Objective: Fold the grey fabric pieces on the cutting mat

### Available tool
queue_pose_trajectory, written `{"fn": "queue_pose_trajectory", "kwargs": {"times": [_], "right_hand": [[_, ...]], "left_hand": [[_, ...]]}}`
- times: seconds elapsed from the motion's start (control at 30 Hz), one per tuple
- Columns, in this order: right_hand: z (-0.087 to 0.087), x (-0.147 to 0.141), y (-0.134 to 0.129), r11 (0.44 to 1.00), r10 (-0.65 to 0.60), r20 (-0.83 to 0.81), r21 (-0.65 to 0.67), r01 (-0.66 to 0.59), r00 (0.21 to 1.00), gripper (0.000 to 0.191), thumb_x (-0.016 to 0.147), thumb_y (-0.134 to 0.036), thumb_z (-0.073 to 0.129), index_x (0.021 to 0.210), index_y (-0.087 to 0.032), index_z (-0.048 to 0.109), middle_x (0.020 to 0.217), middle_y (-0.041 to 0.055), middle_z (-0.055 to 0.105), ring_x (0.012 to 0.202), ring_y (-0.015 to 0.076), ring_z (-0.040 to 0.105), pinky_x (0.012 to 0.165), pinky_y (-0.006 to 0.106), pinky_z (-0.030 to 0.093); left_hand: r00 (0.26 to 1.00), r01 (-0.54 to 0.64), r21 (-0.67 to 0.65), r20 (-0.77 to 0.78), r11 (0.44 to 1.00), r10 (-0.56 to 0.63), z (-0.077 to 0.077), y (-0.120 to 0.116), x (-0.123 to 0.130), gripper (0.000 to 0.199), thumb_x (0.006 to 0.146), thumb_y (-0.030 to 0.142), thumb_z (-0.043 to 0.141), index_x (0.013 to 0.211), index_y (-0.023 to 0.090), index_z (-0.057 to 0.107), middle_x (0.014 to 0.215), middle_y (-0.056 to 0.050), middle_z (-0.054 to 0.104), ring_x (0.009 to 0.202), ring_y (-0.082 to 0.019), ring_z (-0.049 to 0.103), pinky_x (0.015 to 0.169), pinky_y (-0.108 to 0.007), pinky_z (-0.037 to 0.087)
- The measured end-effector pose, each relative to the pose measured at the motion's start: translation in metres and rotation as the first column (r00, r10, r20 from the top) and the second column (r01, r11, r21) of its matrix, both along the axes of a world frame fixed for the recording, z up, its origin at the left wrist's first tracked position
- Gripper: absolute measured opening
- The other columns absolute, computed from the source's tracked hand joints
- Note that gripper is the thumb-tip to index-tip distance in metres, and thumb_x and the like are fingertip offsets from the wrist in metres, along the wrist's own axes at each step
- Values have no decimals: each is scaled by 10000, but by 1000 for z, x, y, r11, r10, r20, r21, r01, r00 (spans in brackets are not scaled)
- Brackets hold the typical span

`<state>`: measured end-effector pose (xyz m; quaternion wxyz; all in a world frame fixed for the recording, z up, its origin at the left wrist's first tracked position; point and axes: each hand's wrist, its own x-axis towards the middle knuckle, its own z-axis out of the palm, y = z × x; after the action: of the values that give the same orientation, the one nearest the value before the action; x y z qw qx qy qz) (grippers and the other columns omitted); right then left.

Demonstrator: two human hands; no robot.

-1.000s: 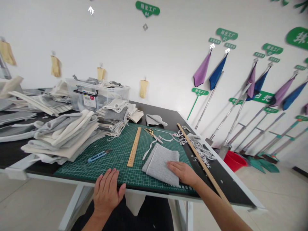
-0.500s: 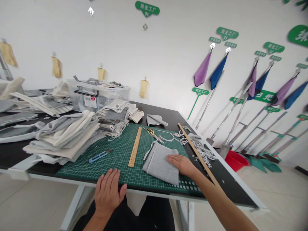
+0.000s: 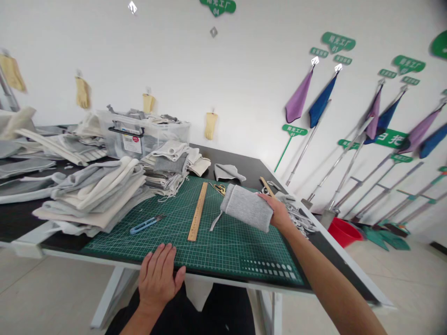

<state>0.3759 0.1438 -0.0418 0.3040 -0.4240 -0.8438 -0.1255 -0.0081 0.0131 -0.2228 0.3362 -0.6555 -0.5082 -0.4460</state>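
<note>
My right hand (image 3: 275, 210) grips the right edge of a grey fabric pouch (image 3: 246, 208) and holds it up over the green cutting mat (image 3: 223, 258). A thin cord dangles from the pouch's left end. Flat on the mat's front edge lies my left hand (image 3: 159, 274), fingers stretched out and holding nothing. A blue utility knife (image 3: 146, 224) lies beyond it. Between the knife and the pouch is a wooden ruler (image 3: 198, 211). The gold handles of the scissors (image 3: 220, 188) show behind the pouch, which hides the blades.
Stacked fabric pieces (image 3: 94, 200) rise at the left, with a smaller stack (image 3: 165, 170) behind. A clear plastic box (image 3: 174, 135) of cloth stands farther back. Grey cord scraps (image 3: 298, 216) lie right of the mat, beside a long wooden strip (image 3: 266, 186). One grey cloth (image 3: 228, 172) rests behind the mat.
My right hand has lifted the grey pouch off the mat and moved it slightly away and to the right. The left hand stays in place.
</note>
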Motion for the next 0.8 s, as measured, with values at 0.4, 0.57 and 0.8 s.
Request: {"fn": "queue_pose_trajectory", "kwargs": {"times": [0.4, 0.57, 0.8], "right_hand": [[-9, -19, -8, 973, -22, 12, 232, 19, 1000, 444, 845, -224, 507, 1286, -212, 551, 1188, 80, 679, 1056, 247, 658, 863, 346, 534], [-6, -26, -15, 924, 6, 236, 371, -96, 972, 386, 932, -163, 452, 1308, -207, 529, 1243, 94, 648, 956, 196, 663, 749, 296, 493], [-12, -30, -25, 880, -130, 510, 454, -138, 850, 318, 945, -139, 416, 1193, -173, 612, 962, 106, 675, 752, 190, 557, 651, 317, 380]], "left_hand": [[1000, -2, 20, -10, 1000, 2, 4, 0, 1, 490, 836, 433, 524, 1164, 78, 606, 1119, -171, 685, 1118, -328, 589, 1025, -502, 375], [1000, -2, 18, -6, 1000, 2, 4, 0, 2, 483, 841, 435, 519, 1157, 81, 609, 1119, -168, 686, 1107, -330, 598, 1025, -504, 375], [1000, -5, 22, -1, 1000, 5, 6, -2, 1, 467, 849, 422, 510, 1152, 81, 611, 1120, -169, 685, 1109, -332, 597, 1025, -502, 374]]}}
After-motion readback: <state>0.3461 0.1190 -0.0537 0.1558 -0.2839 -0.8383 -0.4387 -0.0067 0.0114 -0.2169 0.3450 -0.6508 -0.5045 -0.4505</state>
